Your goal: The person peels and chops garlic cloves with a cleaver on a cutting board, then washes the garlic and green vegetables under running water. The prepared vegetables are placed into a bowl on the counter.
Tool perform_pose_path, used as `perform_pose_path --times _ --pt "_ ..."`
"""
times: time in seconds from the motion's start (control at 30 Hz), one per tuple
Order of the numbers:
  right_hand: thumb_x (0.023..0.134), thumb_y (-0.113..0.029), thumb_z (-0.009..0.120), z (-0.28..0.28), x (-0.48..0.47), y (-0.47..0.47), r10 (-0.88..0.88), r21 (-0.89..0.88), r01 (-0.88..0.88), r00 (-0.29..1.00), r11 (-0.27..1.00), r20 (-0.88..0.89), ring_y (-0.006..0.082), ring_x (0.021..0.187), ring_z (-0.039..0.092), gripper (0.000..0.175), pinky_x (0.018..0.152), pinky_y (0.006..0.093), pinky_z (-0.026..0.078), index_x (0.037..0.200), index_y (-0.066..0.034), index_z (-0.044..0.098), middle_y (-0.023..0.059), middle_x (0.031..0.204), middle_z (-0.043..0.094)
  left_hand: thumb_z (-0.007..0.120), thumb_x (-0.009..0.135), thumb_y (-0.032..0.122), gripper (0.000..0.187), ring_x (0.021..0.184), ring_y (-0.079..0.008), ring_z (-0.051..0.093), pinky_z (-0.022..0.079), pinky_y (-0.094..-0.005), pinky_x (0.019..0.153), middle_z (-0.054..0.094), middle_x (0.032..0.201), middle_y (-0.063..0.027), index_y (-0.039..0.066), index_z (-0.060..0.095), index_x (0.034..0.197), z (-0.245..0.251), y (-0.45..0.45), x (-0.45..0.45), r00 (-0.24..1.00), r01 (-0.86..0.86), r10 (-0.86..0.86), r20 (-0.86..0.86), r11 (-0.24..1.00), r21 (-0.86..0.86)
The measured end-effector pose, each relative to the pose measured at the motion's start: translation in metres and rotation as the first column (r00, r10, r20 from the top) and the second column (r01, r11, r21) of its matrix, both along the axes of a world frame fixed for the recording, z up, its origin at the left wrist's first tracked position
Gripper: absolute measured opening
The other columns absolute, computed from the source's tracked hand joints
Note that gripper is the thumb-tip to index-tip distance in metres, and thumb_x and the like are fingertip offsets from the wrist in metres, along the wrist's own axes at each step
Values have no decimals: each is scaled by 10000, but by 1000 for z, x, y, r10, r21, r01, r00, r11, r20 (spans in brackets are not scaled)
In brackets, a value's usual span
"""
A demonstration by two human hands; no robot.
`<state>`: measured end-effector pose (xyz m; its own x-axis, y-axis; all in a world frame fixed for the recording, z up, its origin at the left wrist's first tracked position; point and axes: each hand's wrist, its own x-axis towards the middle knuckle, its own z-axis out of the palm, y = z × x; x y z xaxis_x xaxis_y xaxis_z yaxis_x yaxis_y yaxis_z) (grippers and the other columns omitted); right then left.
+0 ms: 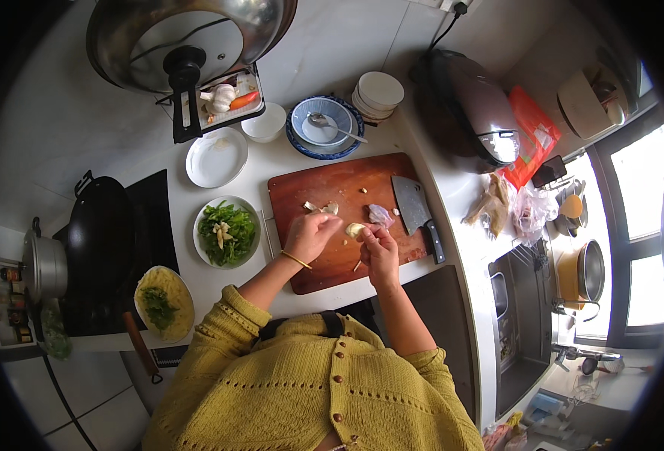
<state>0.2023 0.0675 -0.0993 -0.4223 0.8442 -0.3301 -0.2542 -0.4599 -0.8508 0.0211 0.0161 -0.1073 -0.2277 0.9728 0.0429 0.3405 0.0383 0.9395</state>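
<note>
My right hand (379, 251) grips a pale garlic clove (355, 230) between thumb and fingers, over the wooden cutting board (292, 194). Beside it, my left hand (313, 231) has its fingertips bent together; whether they pinch anything is too small to tell. Garlic skins (328, 208) lie just beyond my left fingers. A piece of raw meat (379, 215) rests on the board past my right hand. At the board's right side lies a cleaver (411, 204) with a black handle. Small pale bits are scattered on the wood.
A plate of chopped greens (241, 228) topped with garlic stands left of the board, near an empty white plate (217, 158). Behind are blue bowls (304, 121) with a spoon. A black wok (102, 231) sits far left, its wooden handle (140, 344) jutting forward. The sink (523, 372) is right.
</note>
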Motion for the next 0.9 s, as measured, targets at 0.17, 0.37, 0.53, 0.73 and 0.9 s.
perform_pose_path --times 0.17,0.37,0.53,0.73,0.9 --pt "967 -132 599 6 1 -12 -13 236 -22 989 971 145 11 524 421 195 441 180 314 1118 -13 635 -24 776 614 635 948 156 228 836 -68 643 549 -230 707 688 908 -20 -42 669 1057 13 -6 23 894 124 -59 444 985 -119" --pt "958 -121 615 16 14 -14 72 251 -120 979 961 192 12 600 474 214 515 167 360 1124 5 664 -20 783 625 617 943 102 207 839 -130 682 576 -267 724 695 964 -84 -52 637 1079 18 -11 31 777 93 -25 629 993 -76" --pt "953 -134 626 8 31 -2 45 286 -128 959 950 280 17 610 468 207 522 173 346 1119 -26 685 -40 738 595 638 929 117 181 801 -136 680 577 -268 703 693 935 -87 -36 640 1026 10 -14 37 720 59 21 693 994 -91" --pt "955 -206 626 5 110 58 -234 272 121 868 955 439 22 548 463 190 456 174 325 1026 -39 684 -62 670 538 651 902 88 122 778 -151 672 588 -292 702 690 956 -95 0 622 981 -19 -40 36 648 25 189 737 963 -268" --pt "961 -188 588 -5 104 62 -83 212 -3 914 977 396 39 578 501 171 482 187 382 1053 -53 636 -26 757 578 662 877 91 146 789 -173 674 598 -336 730 689 977 -110 28 604 995 -36 -80 25 460 -24 411 787 892 -452"
